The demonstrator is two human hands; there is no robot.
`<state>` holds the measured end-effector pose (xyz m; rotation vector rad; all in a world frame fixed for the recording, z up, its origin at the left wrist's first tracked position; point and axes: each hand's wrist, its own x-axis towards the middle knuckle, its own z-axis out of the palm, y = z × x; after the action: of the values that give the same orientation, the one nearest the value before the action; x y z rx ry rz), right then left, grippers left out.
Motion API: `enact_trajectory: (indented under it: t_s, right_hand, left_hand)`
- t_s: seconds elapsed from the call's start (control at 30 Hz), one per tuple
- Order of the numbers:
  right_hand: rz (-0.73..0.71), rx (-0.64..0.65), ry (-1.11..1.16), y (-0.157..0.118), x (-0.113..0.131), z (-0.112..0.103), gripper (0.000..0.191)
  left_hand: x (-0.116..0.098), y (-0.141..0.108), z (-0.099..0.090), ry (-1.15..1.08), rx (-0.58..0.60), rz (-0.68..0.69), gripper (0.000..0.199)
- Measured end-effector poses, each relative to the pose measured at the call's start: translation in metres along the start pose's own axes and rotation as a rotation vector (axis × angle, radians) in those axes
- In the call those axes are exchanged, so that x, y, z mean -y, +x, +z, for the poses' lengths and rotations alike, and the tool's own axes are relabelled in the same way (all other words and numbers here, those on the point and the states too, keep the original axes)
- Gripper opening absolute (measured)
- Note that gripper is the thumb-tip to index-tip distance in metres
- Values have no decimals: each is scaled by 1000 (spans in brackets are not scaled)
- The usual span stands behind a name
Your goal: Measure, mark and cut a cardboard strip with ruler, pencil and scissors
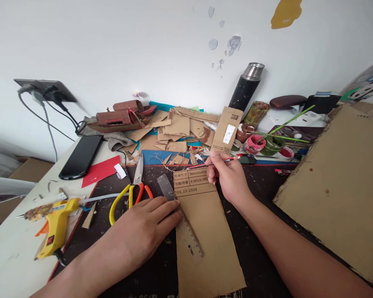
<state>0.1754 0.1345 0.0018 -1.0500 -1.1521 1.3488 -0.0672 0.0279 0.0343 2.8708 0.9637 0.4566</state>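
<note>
A clear plastic ruler (pixel 191 238) lies slantwise over the left edge of a printed cardboard strip (pixel 209 236). My left hand (pixel 149 225) is closed with its fingers together on the ruler, pressing it down. Over the strip's top right corner, my right hand (pixel 228 178) pinches a thin pencil (pixel 202 165), its point toward the left. Just beyond that hand, a smaller cardboard piece (pixel 226 130) with a white label leans on the clutter. Scissors (pixel 136 188) with yellow and orange handles lie beside my left hand, partly hidden by it.
A yellow glue gun (pixel 57 223) and a black phone (pixel 81 157) lie at the left. Cardboard scraps (pixel 177 124) and a model boat (pixel 121 118) fill the back. Paint jars (pixel 255 143) and a black flask (pixel 247 85) stand back right, near a large cardboard sheet (pixel 335 182).
</note>
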Motion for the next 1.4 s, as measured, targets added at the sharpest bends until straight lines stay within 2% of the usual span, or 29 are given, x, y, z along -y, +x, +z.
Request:
enact_trajectory:
  t_s: [1.4]
  right_hand:
    - [-15,20,-4,0,-1,0,61]
  left_hand:
    - [0,1,0,38,4,7,35]
